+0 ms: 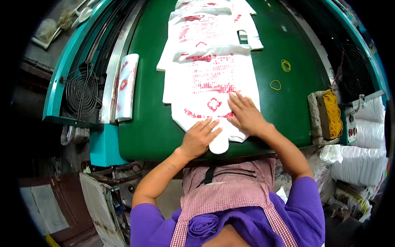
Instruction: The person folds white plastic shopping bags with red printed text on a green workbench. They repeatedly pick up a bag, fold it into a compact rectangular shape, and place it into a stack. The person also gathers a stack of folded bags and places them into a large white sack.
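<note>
White plastic bags (214, 78) with red print lie in overlapping stacks, running away from me along a green conveyor belt (152, 142). My right hand (247, 114) rests flat on the right side of the nearest stack, its fingers spread. On the near left part of that stack, my left hand (200, 138) lies with fingers stretched out. A rounded white tab (219, 143) sticks out toward me beside the left fingertips. Between that tab and my right wrist, the bag's near edge looks creased. Neither hand grips anything that I can see.
A rolled or folded white bundle with red print (126, 88) lies at the belt's left side. Yellow rubber bands (285, 65) are on the right. A box of rubber bands (332, 113) stands at the right edge, near a control box (351, 129). White bag stacks (358, 164) lie beyond.
</note>
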Demonstrator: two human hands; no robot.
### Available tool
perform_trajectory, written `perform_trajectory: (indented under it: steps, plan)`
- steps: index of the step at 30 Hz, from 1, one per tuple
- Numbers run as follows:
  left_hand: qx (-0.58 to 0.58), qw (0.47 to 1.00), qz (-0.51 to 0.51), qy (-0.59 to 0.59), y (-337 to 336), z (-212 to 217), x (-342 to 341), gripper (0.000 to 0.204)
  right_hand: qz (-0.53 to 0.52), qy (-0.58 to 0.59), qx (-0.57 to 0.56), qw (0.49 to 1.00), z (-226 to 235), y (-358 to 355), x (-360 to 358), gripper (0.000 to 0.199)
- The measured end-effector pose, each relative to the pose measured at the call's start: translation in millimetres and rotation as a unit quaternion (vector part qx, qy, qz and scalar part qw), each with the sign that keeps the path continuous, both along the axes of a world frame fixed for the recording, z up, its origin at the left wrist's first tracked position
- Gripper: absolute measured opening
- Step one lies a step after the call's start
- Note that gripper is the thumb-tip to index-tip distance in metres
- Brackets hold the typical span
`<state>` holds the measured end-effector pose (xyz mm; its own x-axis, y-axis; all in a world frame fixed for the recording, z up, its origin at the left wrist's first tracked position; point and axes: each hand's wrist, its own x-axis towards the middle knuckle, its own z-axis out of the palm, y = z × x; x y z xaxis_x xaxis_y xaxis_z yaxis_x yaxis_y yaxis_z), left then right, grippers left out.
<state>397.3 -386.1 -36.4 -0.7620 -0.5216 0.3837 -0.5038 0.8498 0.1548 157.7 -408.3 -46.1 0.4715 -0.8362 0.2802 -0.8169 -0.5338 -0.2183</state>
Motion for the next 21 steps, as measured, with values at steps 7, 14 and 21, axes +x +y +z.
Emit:
perform_trajectory:
  steps: [7,14,21]
  plan:
    - [0.354,0.912,0.198,-0.064,-104.0,34.0,-16.6,0.027,0.049,-0.035,0.086,0.995,48.5,10.4,10.9,0.066]
    - [0.020,0.999,0.029,-0.017,-39.0,23.0,-1.0,0.055,0.027,-0.048,0.059,0.997,14.4,17.6,4.0,0.064]
    - [0.098,0.990,0.081,-0.061,-70.6,24.6,-15.2,0.037,-0.062,-0.637,0.466,0.611,19.6,94.1,3.4,0.054]
